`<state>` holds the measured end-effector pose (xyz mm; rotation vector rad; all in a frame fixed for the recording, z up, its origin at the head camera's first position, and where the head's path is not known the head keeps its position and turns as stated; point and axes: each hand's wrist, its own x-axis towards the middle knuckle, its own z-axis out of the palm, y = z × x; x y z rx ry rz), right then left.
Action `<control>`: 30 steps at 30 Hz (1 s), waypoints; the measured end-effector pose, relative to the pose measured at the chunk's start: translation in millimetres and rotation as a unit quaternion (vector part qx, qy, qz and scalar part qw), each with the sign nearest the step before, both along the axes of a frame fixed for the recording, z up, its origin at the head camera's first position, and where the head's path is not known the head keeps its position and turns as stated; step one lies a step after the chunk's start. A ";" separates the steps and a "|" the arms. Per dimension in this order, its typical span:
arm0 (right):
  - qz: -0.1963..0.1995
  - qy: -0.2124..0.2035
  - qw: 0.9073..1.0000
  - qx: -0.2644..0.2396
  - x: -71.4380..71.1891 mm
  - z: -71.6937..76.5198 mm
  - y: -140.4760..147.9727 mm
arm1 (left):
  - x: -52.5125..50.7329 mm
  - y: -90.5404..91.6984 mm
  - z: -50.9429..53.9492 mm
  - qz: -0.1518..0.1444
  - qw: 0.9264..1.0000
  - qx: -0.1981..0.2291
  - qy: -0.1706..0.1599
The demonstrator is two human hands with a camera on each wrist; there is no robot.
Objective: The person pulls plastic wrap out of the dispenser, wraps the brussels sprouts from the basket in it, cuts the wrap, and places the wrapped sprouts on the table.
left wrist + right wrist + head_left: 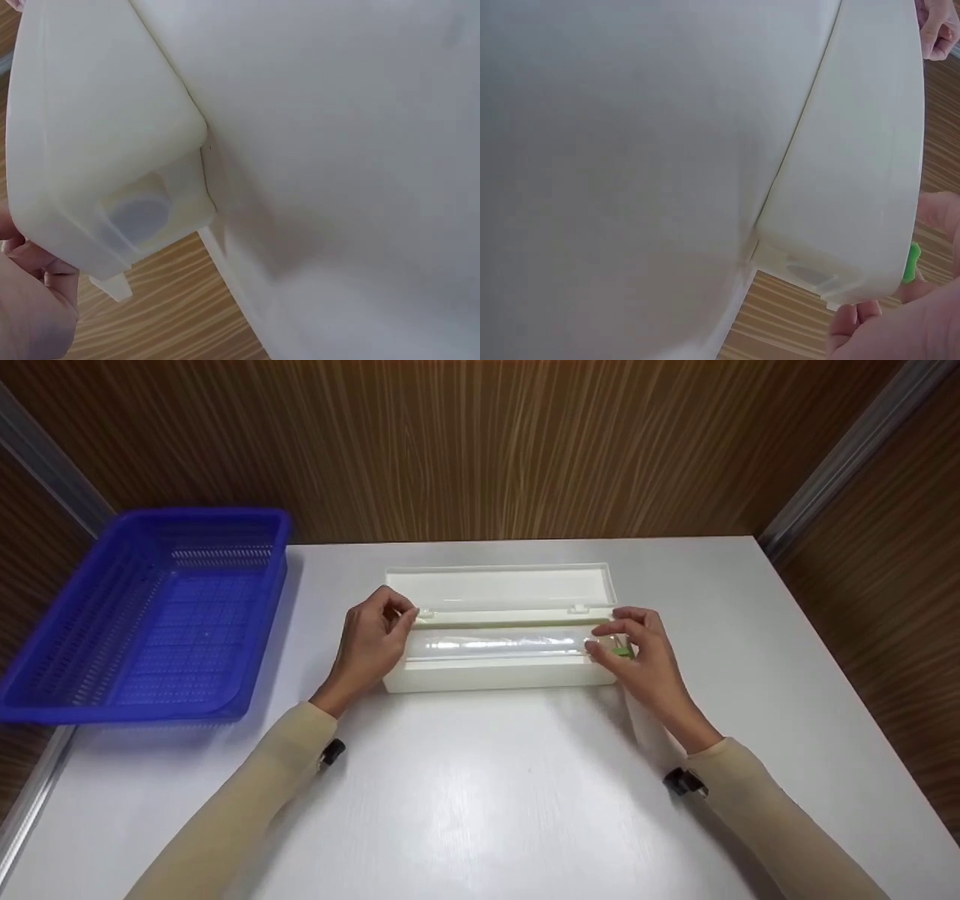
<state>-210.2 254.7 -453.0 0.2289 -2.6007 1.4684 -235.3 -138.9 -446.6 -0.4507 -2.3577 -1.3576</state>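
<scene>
The white box (502, 678) sits on the counter (465, 795), right between your two hands. Its lid (499, 587) is tipped open at the back, and a clear roll (495, 643) lies inside. Your left hand (371, 636) is at the box's left end. Its thumb and first finger are pinched together on the top edge; whether they hold clear film too is hard to tell. Your right hand (651, 658) is at the right end, thumb and first finger apart, close over the roll. A green piece (911, 262) is just beside those fingers.
</scene>
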 end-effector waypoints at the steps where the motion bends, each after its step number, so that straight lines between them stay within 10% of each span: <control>1: 0.005 -0.003 1.000 -0.003 0.3 0.1 -0.2 | -0.4 0.3 0.1 0.002 1.000 0.005 0.001; 22: -0.015 0.029 0.999 0.007 -2.4 1.5 -3.5 | 7.4 -14.4 -0.8 -0.041 0.999 0.006 -0.024; 30: -0.008 0.014 1.000 0.005 -3.8 3.3 2.8 | 4.4 -13.7 -4.7 -0.009 0.999 -0.005 -0.052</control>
